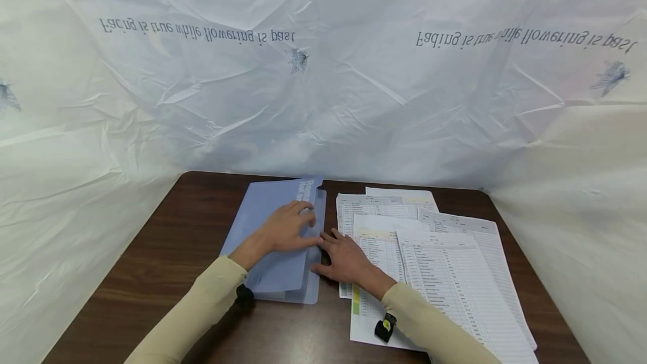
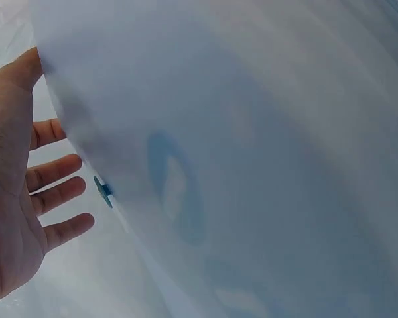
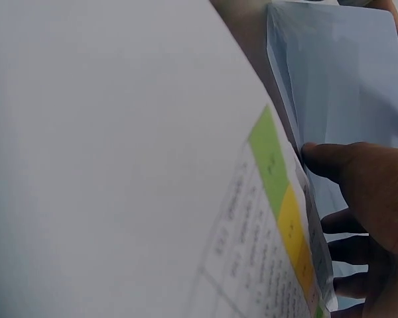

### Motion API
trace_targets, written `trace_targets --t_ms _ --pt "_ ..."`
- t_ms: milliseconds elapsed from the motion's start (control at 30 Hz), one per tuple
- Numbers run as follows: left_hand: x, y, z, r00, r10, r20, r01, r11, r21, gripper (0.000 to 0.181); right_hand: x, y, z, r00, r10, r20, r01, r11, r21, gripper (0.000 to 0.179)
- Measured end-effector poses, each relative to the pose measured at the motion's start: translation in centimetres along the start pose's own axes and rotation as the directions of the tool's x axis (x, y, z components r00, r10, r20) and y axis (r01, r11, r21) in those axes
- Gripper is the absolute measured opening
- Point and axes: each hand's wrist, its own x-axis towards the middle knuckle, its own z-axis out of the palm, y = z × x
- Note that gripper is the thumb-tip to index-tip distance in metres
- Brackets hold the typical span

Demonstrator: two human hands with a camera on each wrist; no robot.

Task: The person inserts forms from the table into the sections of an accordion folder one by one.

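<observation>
A translucent blue plastic folder (image 1: 273, 212) lies left of the table's middle, its top cover slightly raised along the right side. Above that edge my left hand (image 1: 288, 228) has its thumb and fingers spread apart. In the left wrist view, the thumb and index fingertips overlap the cover's edge beside a small teal snap button (image 2: 103, 191). My right hand (image 1: 349, 260) lies palm down with fingers spread, its fingertips at the folder's right edge. Its palm is between the folder and the printed sheets (image 1: 445, 274). The right thumb reaches the folder's lower right margin.
Several overlapping printed sheets cover the right side of the dark wooden table (image 1: 151, 251), some reaching under the right forearm. A green and yellow strip (image 3: 278, 192) marks one sheet. White crinkled sheeting (image 1: 323, 100) hangs behind the table and at both sides.
</observation>
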Motion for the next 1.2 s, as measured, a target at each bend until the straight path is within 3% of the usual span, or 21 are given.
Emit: trace_targets --t_ms 433,900,1200 --pt "-0.6 -0.2 -2.0 0.996 -0.070 -0.050 0.068 0.997 -0.040 0.035 0.2 0.1 -0.3 1.000 0.003 0.011 -0.003 1.000 0.018 0.075" --pt "-1.4 -0.9 -4.1 0.991 -0.128 -0.028 0.123 0.982 -0.143 0.029 0.3 0.2 -0.3 1.000 0.003 0.010 -0.003 1.000 0.016 0.073" --pt "-2.0 -1.7 -5.0 0.992 -0.126 -0.006 0.124 0.982 -0.142 0.024 0.3 0.0 -0.5 1.000 0.008 0.018 -0.009 1.000 0.024 0.073"
